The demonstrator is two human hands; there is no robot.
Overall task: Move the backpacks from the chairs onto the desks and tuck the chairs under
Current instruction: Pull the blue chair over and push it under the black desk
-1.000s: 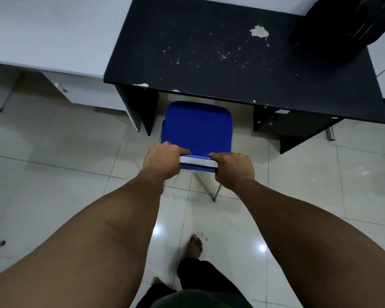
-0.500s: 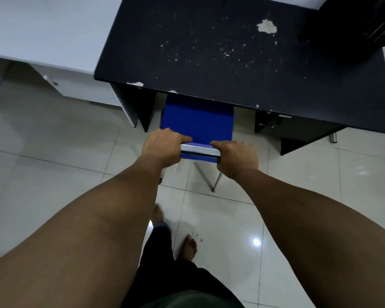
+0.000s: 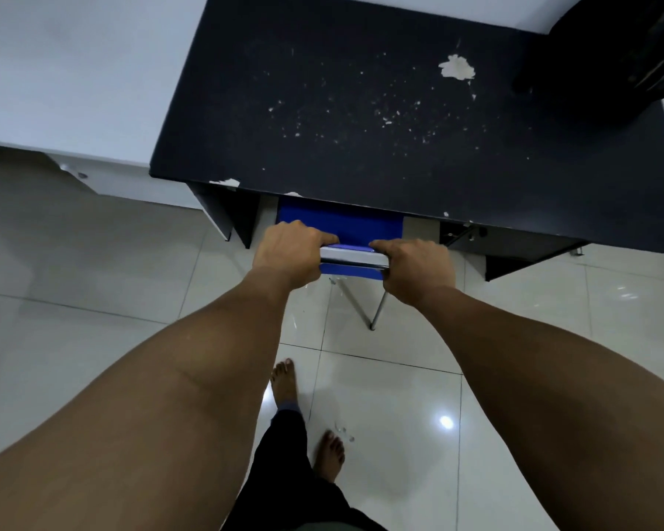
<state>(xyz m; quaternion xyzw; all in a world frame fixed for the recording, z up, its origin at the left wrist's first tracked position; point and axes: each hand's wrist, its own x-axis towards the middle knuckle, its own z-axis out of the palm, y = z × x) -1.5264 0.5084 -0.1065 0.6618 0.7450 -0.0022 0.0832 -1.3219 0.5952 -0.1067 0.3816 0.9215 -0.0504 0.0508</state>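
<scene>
Fingers of both hands are curled over the top rail of the blue chair's backrest (image 3: 351,258), clamped on it: my left hand (image 3: 288,254) takes the left end, my right hand (image 3: 414,268) the right end, thumbs pointing inward along the rail. The rail's long axis runs left to right across my view, square to the push I need, and both hands sit about equally near it, so neither side leads.

What matters for the next move is that the chair lies straight ahead of my fingers, toward the black desk (image 3: 361,109). Its blue seat (image 3: 340,222) is already mostly hidden beneath the desk's front edge, between the desk's left side panel (image 3: 231,216) and the drawer unit (image 3: 514,247) on the right. Only a strip of seat shows, and the rear chair legs (image 3: 378,308) stand out on the tiled floor (image 3: 93,281). I judge a short, even forward push remains, kept parallel so the seat does not catch either side.

On the desktop's far right corner lies a dark backpack (image 3: 621,59), so that half of the job looks done for this desk. A white desk (image 3: 73,70) adjoins on the left.
</scene>
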